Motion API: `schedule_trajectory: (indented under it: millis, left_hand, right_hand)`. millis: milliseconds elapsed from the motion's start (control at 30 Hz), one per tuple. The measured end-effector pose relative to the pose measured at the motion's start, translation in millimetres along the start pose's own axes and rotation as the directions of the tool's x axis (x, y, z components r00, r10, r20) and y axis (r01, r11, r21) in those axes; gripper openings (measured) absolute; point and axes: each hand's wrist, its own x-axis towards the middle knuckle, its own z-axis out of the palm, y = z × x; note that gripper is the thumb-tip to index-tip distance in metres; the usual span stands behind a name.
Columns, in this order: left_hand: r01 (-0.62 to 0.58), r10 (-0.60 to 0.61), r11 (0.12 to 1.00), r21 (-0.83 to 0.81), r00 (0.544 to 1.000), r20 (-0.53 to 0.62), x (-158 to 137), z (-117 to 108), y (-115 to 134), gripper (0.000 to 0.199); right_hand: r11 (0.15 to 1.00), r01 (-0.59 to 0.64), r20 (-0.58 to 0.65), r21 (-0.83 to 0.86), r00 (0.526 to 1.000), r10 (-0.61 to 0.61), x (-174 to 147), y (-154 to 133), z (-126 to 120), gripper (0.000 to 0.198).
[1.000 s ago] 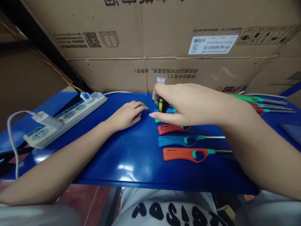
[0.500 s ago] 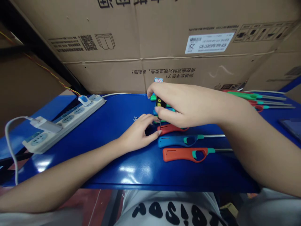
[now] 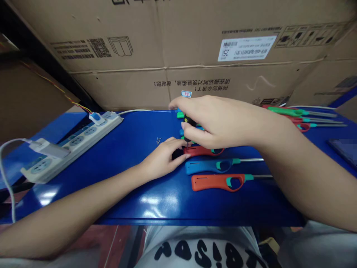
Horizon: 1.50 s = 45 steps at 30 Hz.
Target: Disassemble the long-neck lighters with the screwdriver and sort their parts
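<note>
My right hand (image 3: pixel 208 121) is closed round a screwdriver (image 3: pixel 189 121) with a black and yellow handle, held upright. Its thin shaft points down at the butt end of a red gas lighter (image 3: pixel 199 150) lying on the blue table. At that same end, my left hand (image 3: pixel 164 158) pinches the lighter between thumb and fingers. Nearer me lie a blue lighter (image 3: pixel 208 166) and an orange lighter (image 3: pixel 217 182), side by side. Green and blue lighters lie farther back, mostly hidden under my right hand. A few small screws (image 3: pixel 158 140) rest left of the fingers.
A white power strip (image 3: pixel 75 145) with plugs and cables runs along the left. Several more lighters (image 3: pixel 301 117) are grouped at the back right, with a dark flat object (image 3: pixel 343 150) near the right edge. A big cardboard box (image 3: pixel 167 44) stands behind the blue table (image 3: pixel 125 201).
The screwdriver's tip now stands on the red lighter's handle, and my right hand has turned slightly, its index finger reaching farther left. My left hand stays at the lighter; the view has shifted a little.
</note>
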Motion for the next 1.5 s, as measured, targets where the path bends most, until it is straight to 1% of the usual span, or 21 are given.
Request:
schedule_trajectory:
  millis: [100, 167, 233, 300, 367, 433, 600, 733, 800, 967, 1133, 1233, 1367, 1500]
  left_hand:
    - [-0.001, 0.001, 1.000, -0.008, 1.000, -0.006, -0.8, 0.1, -3.3, 0.016]
    - [-0.006, 0.006, 1.000, -0.026, 1.000, 0.001, -0.7, 0.4, -5.0, 0.016]
    - [-0.014, 0.014, 0.999, -0.052, 1.000, 0.003, -0.4, 0.7, -6.5, 0.018]
    - [-0.028, 0.028, 0.996, -0.086, 1.000, -0.001, -0.3, 1.1, -7.9, 0.022]
    - [-0.041, 0.041, 0.993, -0.109, 0.999, 0.001, -0.5, 1.0, -9.1, 0.025]
    - [-0.052, 0.053, 0.993, -0.111, 0.999, 0.005, -0.9, 0.3, -9.7, 0.026]
    - [-0.099, 0.101, 0.992, -0.084, 0.995, 0.025, -1.7, -2.3, -9.4, 0.026]
    - [-0.118, 0.122, 0.990, -0.076, 0.991, 0.054, -1.9, -4.3, -5.3, 0.026]
    - [-0.117, 0.122, 0.991, -0.069, 0.991, 0.062, -2.1, -4.5, -2.7, 0.026]
    - [-0.106, 0.107, 0.993, -0.043, 0.994, 0.036, -1.6, -0.9, 0.5, 0.025]
    - [-0.114, 0.115, 0.992, -0.045, 0.993, 0.021, 0.2, 1.8, 1.4, 0.024]
    - [-0.100, 0.102, 0.994, -0.050, 0.994, 0.034, 0.4, 0.7, 1.8, 0.024]
    - [-0.109, 0.111, 0.992, -0.062, 0.993, 0.038, -0.7, -0.8, 0.3, 0.026]
    - [-0.108, 0.110, 0.993, -0.055, 0.994, 0.024, -1.8, -1.4, -1.2, 0.024]
  right_hand:
    - [1.000, 0.016, -0.008, 0.017, 1.000, -0.016, 1.1, 1.1, 1.9, 0.038]
    - [0.999, 0.032, -0.017, 0.021, 0.999, -0.032, 1.6, 1.2, 3.3, 0.036]
    - [0.998, 0.052, -0.046, 0.047, 0.998, -0.050, 1.5, 1.2, 4.5, 0.029]
    - [0.996, 0.064, -0.066, 0.066, 0.996, -0.060, 1.1, 1.4, 5.2, 0.029]
    - [0.998, 0.048, -0.059, 0.047, 0.997, -0.046, 0.7, 1.9, 5.4, 0.030]
    - [0.999, 0.033, -0.040, 0.016, 0.999, -0.033, 0.4, 2.3, 5.4, 0.031]
    - [0.996, 0.092, -0.061, 0.022, 0.994, -0.091, 0.6, 0.6, 5.7, 0.029]
    - [0.999, 0.048, -0.048, -0.014, 0.998, -0.049, 1.8, -0.7, 6.5, 0.032]
    - [0.999, 0.052, -0.054, -0.011, 0.997, -0.053, 2.1, -0.6, 6.8, 0.030]
    - [0.999, 0.033, -0.080, -0.013, 0.996, -0.034, 1.6, 0.3, 6.3, 0.033]
    - [0.998, 0.055, -0.072, 0.015, 0.996, -0.054, 1.1, 3.0, 5.6, 0.028]
    - [0.999, 0.034, -0.079, 0.004, 0.996, -0.033, 1.1, 4.2, 6.1, 0.032]
    - [0.998, 0.060, -0.068, 0.036, 0.996, -0.058, 0.9, 3.4, 6.0, 0.028]
    - [1.000, 0.030, -0.060, -0.006, 0.998, -0.031, 0.1, 2.1, 4.0, 0.032]
